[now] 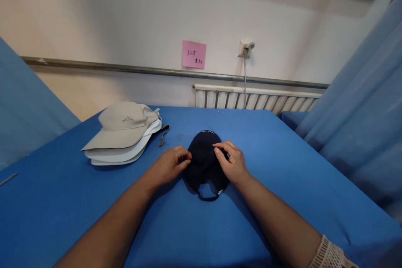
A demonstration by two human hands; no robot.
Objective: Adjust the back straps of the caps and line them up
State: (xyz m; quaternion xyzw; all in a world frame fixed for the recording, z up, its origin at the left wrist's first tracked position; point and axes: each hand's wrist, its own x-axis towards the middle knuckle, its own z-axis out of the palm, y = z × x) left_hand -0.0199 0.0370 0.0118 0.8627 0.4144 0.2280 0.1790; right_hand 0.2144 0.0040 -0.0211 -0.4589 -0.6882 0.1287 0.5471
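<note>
A black baseball cap [204, 159] lies on the blue table in front of me, with its brim at the far side and its back strap loop toward me. My left hand [172, 163] is at the cap's left side, thumb and forefinger pinched at its edge. On the right side, my right hand [231, 160] has thumb and fingers closed together on the cap's fabric. The cap's crown looks slack and partly creased between the two hands.
A stack of light-coloured caps [125, 127], beige on top, stands at the left of the blue table [194, 234]. A dark strap [163, 134] sticks out beside it. A thin stick [9, 179] lies at the left edge. Behind are a radiator [232, 98] and wall socket [245, 49].
</note>
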